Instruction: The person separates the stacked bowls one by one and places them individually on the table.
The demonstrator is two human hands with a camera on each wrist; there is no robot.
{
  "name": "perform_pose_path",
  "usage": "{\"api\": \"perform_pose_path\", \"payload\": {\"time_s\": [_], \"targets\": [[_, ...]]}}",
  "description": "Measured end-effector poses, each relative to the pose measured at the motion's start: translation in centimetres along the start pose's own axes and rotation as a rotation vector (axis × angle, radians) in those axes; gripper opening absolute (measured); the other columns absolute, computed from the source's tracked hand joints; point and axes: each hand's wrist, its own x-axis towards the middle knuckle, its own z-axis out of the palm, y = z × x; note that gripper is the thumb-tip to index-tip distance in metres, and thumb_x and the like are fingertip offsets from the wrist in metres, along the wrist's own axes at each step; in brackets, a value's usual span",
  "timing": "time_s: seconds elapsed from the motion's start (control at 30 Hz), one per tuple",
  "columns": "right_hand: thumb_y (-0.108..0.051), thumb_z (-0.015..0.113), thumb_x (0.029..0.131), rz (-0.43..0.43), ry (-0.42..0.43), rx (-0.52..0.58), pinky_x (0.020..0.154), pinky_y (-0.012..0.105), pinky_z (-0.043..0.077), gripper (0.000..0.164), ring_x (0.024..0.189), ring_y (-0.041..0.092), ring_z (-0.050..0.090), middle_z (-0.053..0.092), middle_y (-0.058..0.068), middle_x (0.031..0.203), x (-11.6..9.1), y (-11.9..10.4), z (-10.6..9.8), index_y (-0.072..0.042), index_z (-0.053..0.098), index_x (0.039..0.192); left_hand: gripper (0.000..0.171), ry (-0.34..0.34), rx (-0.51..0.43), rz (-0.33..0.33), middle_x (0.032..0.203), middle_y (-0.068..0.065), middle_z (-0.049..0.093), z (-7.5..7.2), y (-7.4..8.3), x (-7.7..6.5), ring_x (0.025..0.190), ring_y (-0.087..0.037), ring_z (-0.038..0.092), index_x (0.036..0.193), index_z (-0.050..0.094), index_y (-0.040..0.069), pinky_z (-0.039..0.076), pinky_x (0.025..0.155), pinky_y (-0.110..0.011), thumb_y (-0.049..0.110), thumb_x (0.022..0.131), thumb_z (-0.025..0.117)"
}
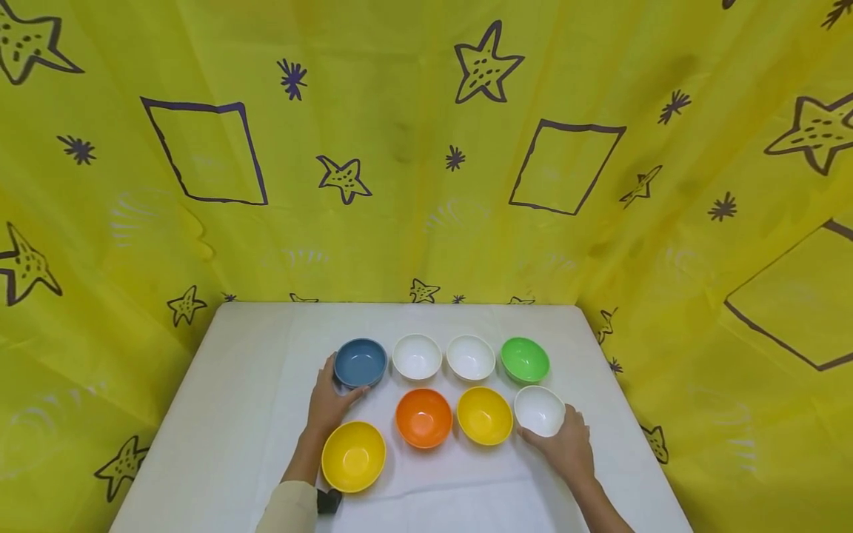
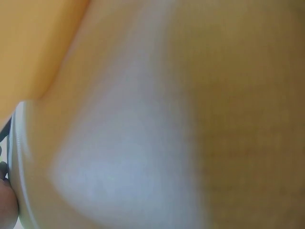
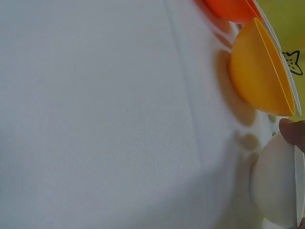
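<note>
At the left end of the back row, my left hand (image 1: pixel 329 400) grips a blue bowl (image 1: pixel 360 362), fingers along its left side and thumb at its front. My right hand (image 1: pixel 566 446) holds a white bowl (image 1: pixel 540 411) at the right end of the front row. In the right wrist view a thumb (image 3: pixel 293 132) lies at the rim of that upright white bowl (image 3: pixel 274 186). A yellow bowl (image 1: pixel 484 416) stands just left of it, then an orange bowl (image 1: pixel 423 418). Another yellow bowl (image 1: pixel 354 457) sits beside my left forearm. A blurred yellow-orange surface (image 2: pixel 248 119) fills much of the left wrist view.
Two white bowls, one left (image 1: pixel 417 357) and one right (image 1: pixel 471 358), and a green bowl (image 1: pixel 525 360) continue the back row. A small black object (image 1: pixel 329 501) lies by the left sleeve. Yellow patterned curtains (image 1: pixel 400 244) surround the white-covered table (image 1: pixel 233 385).
</note>
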Motion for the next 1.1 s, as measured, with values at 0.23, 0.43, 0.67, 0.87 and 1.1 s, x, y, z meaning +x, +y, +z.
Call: {"api": "perform_pose_path", "payload": {"time_s": [0.23, 0.43, 0.67, 0.87, 1.1], "targets": [[-0.048, 0.094, 0.072, -0.005, -0.026, 0.004, 0.099, 0.069, 0.044, 0.113, 0.122, 0.054, 0.046, 0.047, 0.038, 0.133, 0.1, -0.1, -0.2, 0.016, 0.036, 0.145, 0.111, 0.000, 0.003, -0.015, 0.170, -0.019, 0.028, -0.1, 0.2, -0.2, 0.154, -0.046, 0.026, 0.167, 0.023, 0.010, 0.024, 0.121, -0.067, 0.043, 0.084, 0.090], [-0.045, 0.096, 0.072, -0.014, -0.034, -0.005, 0.097, 0.069, 0.047, 0.112, 0.122, 0.056, 0.044, 0.046, 0.039, 0.133, 0.2, -0.3, -0.6, 0.016, 0.036, 0.144, 0.111, -0.011, -0.001, -0.020, 0.170, -0.020, 0.028, -0.4, 0.5, -0.1, 0.154, -0.045, 0.027, 0.167, 0.022, 0.010, 0.025, 0.122, -0.066, 0.042, 0.084, 0.089], [-0.043, 0.096, 0.072, -0.018, -0.058, 0.002, 0.102, 0.072, 0.042, 0.114, 0.125, 0.057, 0.042, 0.044, 0.040, 0.136, 0.2, -0.3, -0.7, 0.017, 0.034, 0.147, 0.111, 0.004, -0.005, -0.002, 0.167, -0.023, 0.032, -0.5, 0.4, 0.1, 0.151, -0.046, 0.031, 0.166, 0.025, 0.007, 0.027, 0.120, -0.067, 0.040, 0.083, 0.091], [-0.043, 0.095, 0.073, -0.027, -0.071, 0.008, 0.101, 0.071, 0.043, 0.115, 0.125, 0.056, 0.042, 0.043, 0.039, 0.136, 0.1, -0.2, -0.7, 0.017, 0.032, 0.148, 0.110, -0.009, -0.035, -0.001, 0.167, -0.020, 0.033, -0.7, 0.2, 0.1, 0.153, -0.041, 0.031, 0.166, 0.027, 0.009, 0.026, 0.123, -0.062, 0.038, 0.082, 0.092], [-0.050, 0.091, 0.077, 0.010, -0.124, -0.007, 0.110, 0.077, 0.034, 0.126, 0.137, 0.063, 0.028, 0.028, 0.045, 0.151, 0.3, -0.4, -0.9, 0.018, 0.020, 0.154, 0.113, -0.031, -0.036, -0.005, 0.168, -0.022, 0.030, -1.4, 0.4, -0.1, 0.154, -0.042, 0.029, 0.165, 0.025, 0.005, 0.026, 0.123, -0.062, 0.042, 0.082, 0.092]]}}
